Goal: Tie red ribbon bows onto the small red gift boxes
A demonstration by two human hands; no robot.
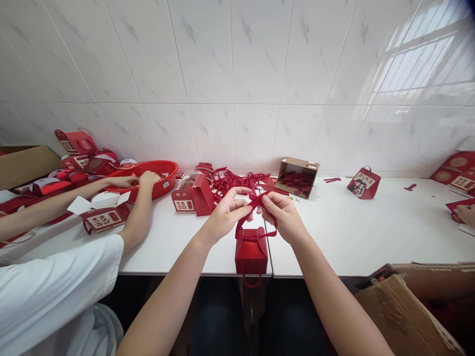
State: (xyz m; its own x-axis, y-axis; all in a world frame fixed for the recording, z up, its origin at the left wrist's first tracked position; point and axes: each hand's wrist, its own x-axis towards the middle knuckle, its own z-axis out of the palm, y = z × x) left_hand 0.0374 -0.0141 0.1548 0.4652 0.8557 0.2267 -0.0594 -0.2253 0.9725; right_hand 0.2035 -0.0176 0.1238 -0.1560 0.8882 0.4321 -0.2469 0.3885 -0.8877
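Observation:
In the head view, a red gift box [251, 254] stands at the table's front edge, with a cord handle hanging from its near side. A red ribbon [256, 201] runs up from the top of the box into both my hands, crossed over itself above it. My left hand [230, 211] pinches one side of the ribbon between thumb and fingers. On the other side, my right hand [281, 213] grips the ribbon near the crossing. Just behind my left hand are finished-looking red boxes [203, 195] and a heap of loose red ribbons [239, 181].
An open cardboard box [299, 177] holds more ribbons. A small red box with a picture [364, 183] stands to the right. At left, a co-worker's hands [143, 182] reach into a red basin [168, 180]. A large carton [411, 311] sits front right; another hand [466, 215] shows at the right edge.

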